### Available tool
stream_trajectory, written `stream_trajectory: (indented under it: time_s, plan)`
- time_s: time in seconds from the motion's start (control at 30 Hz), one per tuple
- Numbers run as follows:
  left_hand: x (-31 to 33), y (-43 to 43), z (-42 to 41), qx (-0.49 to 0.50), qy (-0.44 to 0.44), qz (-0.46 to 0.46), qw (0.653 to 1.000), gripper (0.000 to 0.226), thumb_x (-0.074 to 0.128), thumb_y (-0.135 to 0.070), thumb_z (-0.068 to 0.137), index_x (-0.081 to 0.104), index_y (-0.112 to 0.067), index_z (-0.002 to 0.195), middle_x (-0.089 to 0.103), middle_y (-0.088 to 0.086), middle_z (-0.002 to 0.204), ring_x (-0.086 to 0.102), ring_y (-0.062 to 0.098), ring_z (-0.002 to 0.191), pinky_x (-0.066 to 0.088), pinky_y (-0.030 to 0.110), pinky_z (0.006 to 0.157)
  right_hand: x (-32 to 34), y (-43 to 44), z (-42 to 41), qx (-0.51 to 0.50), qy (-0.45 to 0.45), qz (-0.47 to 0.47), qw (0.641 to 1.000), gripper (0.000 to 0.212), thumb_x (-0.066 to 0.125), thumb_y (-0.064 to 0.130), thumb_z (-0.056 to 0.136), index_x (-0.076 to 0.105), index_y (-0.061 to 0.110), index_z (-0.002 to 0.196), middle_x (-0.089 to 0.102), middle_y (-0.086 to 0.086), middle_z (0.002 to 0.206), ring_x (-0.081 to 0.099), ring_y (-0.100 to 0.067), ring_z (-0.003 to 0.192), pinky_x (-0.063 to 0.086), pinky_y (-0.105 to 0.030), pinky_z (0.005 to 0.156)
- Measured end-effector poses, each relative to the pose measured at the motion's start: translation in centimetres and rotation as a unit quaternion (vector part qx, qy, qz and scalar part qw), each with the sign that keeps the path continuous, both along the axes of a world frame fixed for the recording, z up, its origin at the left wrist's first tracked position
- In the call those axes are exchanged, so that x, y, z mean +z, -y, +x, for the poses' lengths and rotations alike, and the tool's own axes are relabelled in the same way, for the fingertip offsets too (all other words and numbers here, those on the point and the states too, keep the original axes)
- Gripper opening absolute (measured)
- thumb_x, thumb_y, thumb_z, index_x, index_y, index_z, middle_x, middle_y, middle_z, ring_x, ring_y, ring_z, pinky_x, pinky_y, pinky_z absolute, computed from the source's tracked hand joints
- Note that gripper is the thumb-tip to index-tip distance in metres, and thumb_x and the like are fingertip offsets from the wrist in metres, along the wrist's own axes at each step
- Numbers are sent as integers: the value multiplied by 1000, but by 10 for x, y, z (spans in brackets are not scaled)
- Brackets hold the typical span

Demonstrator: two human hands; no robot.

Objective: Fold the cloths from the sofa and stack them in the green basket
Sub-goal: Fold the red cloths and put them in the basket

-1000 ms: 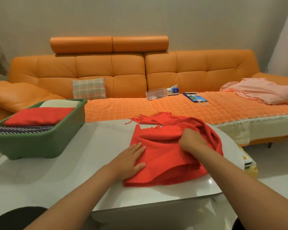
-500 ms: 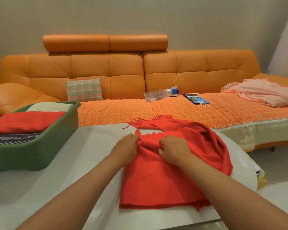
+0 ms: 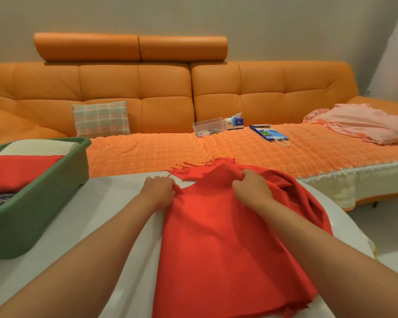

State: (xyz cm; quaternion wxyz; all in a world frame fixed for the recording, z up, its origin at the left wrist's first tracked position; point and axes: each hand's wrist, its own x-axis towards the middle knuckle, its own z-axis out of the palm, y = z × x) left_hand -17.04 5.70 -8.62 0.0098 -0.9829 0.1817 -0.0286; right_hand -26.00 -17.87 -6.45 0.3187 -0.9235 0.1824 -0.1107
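Both grips pinch the far edge of the red cloth (image 3: 216,244), left hand (image 3: 157,191) and right hand (image 3: 251,188) apart, on the worktop (image 3: 115,207) at centre frame. The green basket (image 3: 44,203) at left already holds folded cloths (image 3: 21,171); this fold is unfinished, and a pink cloth (image 3: 365,125) waits on the sofa (image 3: 166,88), upper right.

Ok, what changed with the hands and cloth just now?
The left hand, flat on the red cloth before, moved to its far edge and now grips it; the right hand keeps gripping it. The green basket and pink cloth stayed put.
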Motion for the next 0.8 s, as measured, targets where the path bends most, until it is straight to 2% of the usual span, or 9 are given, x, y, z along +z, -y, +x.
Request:
stream_trajectory:
  time_s: [0.07,0.17,0.27,0.33,0.4,0.47,0.57,0.67,0.8]
  plan:
    - [7,-20,3,56,-4,-14,998,32,43,-24,93,60,-24,120,62,4,130,53,27,122,35,39,101,-2,-2,9,1,-10,25,1000,38,51,16,86,58,13,124,61,-11,131,55,-31,122,44,-37,98]
    - [8,-45,-1,118,-16,-11,993,33,42,-23,92,53,-20,123,61,6,128,54,28,120,38,38,98,-9,-14,18,26,-35,25,999,39,51,12,91,54,12,130,57,-13,138,52,-30,128,40,-32,101]
    - [-8,-47,-11,134,43,-4,990,45,43,-23,93,43,-18,138,51,9,135,45,30,126,36,41,100,-21,-29,20,50,-76,-21,996,45,53,33,95,51,10,134,57,-15,138,53,-31,128,42,-36,102]
    - [-13,-37,-17,95,91,-62,989,47,42,-27,96,41,-20,143,47,8,140,41,30,129,35,42,102,-23,-34,21,52,-73,-61,994,48,56,37,93,51,14,134,58,-12,137,54,-29,128,44,-37,101]
    - [-17,-26,-23,13,80,-114,990,48,41,-34,100,40,-24,146,43,5,148,38,27,135,32,41,107,-22,-34,24,47,-28,-75,996,46,60,28,91,51,18,135,60,-9,136,55,-28,127,45,-37,101]
    - [-25,-18,-32,-52,18,-96,994,55,37,-47,101,32,-27,152,30,3,159,27,22,145,25,42,117,-20,-30,24,32,-1,-74,997,45,63,24,91,52,20,134,62,-9,133,55,-29,126,45,-37,99]
    - [-40,-20,-43,-51,-65,-42,996,64,26,-59,100,12,-33,158,6,-1,166,3,18,152,5,45,123,-22,-25,17,19,-49,-93,994,44,61,26,90,50,15,132,61,-13,132,56,-31,125,46,-38,97]
    - [-37,-25,-48,-42,-66,-21,997,66,23,-62,100,5,-36,158,-2,0,166,-5,19,153,-4,46,122,-22,-22,2,33,-80,-118,989,48,58,33,91,45,12,133,60,-15,132,56,-32,124,47,-40,96]
    - [-27,-27,-66,-65,-4,8,998,68,22,-61,99,9,-31,158,2,2,166,0,20,153,-4,47,122,-16,-21,-25,47,-107,-147,982,56,53,42,91,40,12,137,59,-14,134,56,-31,124,46,-39,94]
